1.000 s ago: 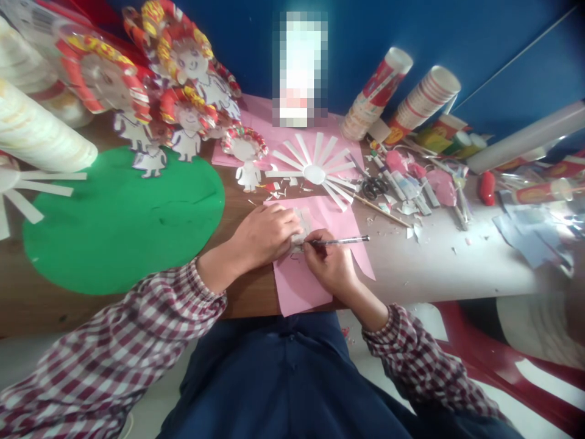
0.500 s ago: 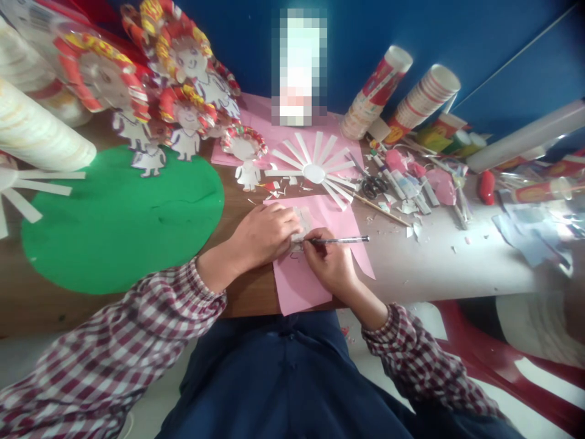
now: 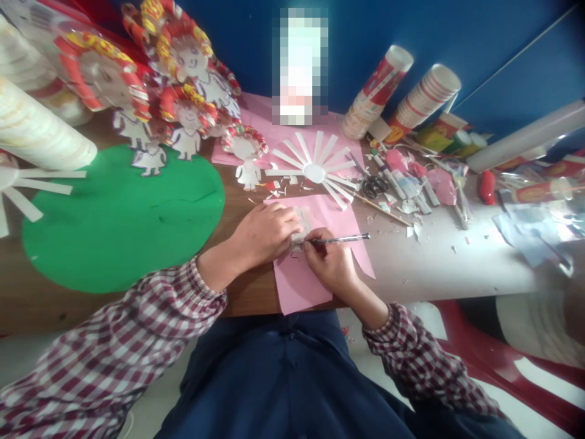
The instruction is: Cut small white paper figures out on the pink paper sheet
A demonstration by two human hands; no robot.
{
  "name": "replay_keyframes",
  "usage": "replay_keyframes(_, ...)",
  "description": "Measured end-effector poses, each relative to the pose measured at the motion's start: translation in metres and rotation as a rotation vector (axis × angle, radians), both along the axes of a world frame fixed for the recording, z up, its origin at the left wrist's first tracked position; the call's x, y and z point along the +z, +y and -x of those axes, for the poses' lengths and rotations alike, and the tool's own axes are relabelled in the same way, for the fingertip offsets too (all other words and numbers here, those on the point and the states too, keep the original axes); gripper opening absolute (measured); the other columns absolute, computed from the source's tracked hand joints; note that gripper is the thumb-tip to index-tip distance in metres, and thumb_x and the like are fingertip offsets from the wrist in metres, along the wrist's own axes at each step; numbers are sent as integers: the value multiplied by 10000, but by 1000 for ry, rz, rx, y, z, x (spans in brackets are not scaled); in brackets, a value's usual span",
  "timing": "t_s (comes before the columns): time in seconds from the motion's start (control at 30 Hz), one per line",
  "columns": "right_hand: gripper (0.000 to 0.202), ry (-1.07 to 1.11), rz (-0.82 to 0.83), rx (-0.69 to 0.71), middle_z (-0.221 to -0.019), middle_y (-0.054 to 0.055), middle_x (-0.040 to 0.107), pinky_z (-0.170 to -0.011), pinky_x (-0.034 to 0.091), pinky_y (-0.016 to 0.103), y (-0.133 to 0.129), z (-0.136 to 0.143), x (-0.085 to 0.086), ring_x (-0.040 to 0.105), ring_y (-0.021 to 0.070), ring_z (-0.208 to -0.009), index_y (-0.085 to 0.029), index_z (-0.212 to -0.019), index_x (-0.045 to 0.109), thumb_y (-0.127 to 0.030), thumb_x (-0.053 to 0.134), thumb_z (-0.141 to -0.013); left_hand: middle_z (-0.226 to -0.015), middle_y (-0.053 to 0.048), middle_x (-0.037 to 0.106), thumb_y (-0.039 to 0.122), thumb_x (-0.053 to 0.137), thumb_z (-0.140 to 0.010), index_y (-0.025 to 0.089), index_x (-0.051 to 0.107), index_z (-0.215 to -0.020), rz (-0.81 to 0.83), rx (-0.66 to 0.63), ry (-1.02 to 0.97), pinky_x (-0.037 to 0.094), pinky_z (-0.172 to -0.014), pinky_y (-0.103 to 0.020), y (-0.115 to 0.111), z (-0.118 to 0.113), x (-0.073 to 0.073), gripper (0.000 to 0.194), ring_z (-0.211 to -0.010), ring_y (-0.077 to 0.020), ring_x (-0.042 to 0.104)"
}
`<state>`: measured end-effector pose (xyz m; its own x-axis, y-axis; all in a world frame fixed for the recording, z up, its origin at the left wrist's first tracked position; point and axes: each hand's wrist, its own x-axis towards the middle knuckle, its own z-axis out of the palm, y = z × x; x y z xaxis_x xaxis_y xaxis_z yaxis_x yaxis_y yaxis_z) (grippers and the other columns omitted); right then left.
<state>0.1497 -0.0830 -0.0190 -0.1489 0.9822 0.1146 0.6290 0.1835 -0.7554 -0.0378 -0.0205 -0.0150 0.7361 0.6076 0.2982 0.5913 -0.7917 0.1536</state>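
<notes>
My right hand (image 3: 329,259) is closed round a dark pen (image 3: 345,239), its tip down at a small pale paper piece (image 3: 302,218). That piece lies on a pink sheet (image 3: 304,291), which bears a few dark pen marks beside the hands. My left hand (image 3: 267,231) lies over the left edge of the pale piece, pressing on it, fingers together and slightly bent, thumb hidden. Just beyond the pink sheet is a white paper cup cut into spread strips (image 3: 314,173).
A green oval sheet (image 3: 123,225) lies at left, below decorated paper dolls (image 3: 185,128). Black scissors (image 3: 375,186), a wooden stick (image 3: 381,210), glue tubes and scraps lie at right. Behind them lean stacked paper cups (image 3: 423,97). A phone-like blurred block (image 3: 299,67) stands at back.
The pen's far end has tipped very slightly toward the back. Both hands are otherwise in the same place.
</notes>
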Motion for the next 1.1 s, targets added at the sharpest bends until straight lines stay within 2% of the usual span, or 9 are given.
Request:
replay_keyframes(0.37, 100, -9, -6, 6, -724, 8, 660, -597, 483, 254, 0, 0, -1, 642, 176, -672, -223, -892, 588, -321, 569, -895, -1048, -65, 683, 192, 500, -902, 197, 699, -968, 28, 0, 4, 475, -893, -398, 0, 0, 0, 210, -965, -223, 605)
replay_keyframes(1.1, 69, 16, -3, 6, -714, 3, 668, -574, 486, 250, 1, 1, 2, 639, 165, -622, -222, -884, 597, -290, 588, -878, -1030, -73, 680, 261, 454, -951, 193, 706, -973, 25, -4, 2, 469, -897, -403, 0, 1, 2, 262, -954, -225, 600)
